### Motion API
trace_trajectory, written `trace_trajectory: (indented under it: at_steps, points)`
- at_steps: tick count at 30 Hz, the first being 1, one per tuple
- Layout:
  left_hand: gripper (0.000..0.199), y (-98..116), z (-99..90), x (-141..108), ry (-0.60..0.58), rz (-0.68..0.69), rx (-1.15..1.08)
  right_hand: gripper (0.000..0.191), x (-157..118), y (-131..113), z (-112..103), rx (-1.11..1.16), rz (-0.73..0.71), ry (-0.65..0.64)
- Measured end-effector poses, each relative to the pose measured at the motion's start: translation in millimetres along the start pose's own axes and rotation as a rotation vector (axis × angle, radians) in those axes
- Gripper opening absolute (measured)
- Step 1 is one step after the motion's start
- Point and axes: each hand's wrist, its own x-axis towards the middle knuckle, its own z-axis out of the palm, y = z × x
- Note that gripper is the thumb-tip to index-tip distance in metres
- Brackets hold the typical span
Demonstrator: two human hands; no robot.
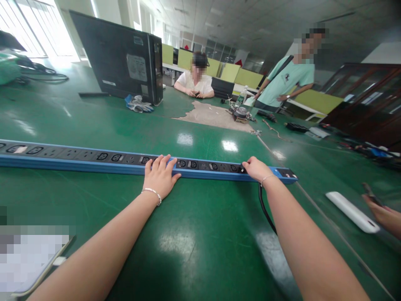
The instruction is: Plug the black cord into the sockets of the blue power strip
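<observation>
Power strip point(206, 172), one: long, blue housing, black top face with a row of outlets in mixed shapes; lies crosswise on the table point(103, 200), between the near and far edges, its left end out of view, its right end beside a diagonal seam in the tabletop.

Left hand point(161, 175): fingers spread, palm down over the strip's middle, covering some outlets; bracelet point(152, 192) at wrist.

Right hand point(255, 168): narrowed in a pinch on a black plug point(242, 168) at an outlet near the right end; whether fully seated, cannot tell. Black cable point(265, 207) hangs below this hand.

Surroundings: computer tower point(117, 56), black, upright toward the far left corner; work gloves point(138, 103), white and blue, at its foot. Plastic bottle point(242, 97) and small hardware point(240, 113) near the far edge, by a bare brown patch point(209, 115). White elongated object point(352, 212) to the right, near another person's hand point(380, 211).

Surface: glossy green, scratched, reflecting light.

Room: one seated person point(196, 83) at the far edge, one standing point(286, 81); yellow-green partitions point(247, 77); dark glazed cabinet point(363, 92).
</observation>
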Motion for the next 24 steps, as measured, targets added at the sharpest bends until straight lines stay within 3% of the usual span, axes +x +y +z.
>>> trace_trajectory:
  at_steps: [12, 17, 24]
  points:
    - [0.048, 0, 0.8, 0, 0.013, -0.006, -0.012, 0.039, -28, -4, 12, -0.026, 0.015, 0.086]
    - [0.048, 0, 0.3, -1, 0.021, 0.006, 0.016, 0.035, -26, -6, 10, -0.033, 0.004, 0.023]
    - [0.048, 0, -0.8, -1, 0.03, 0.015, 0.034, 0.035, -36, -10, 15, -0.027, 0.043, 0.096]
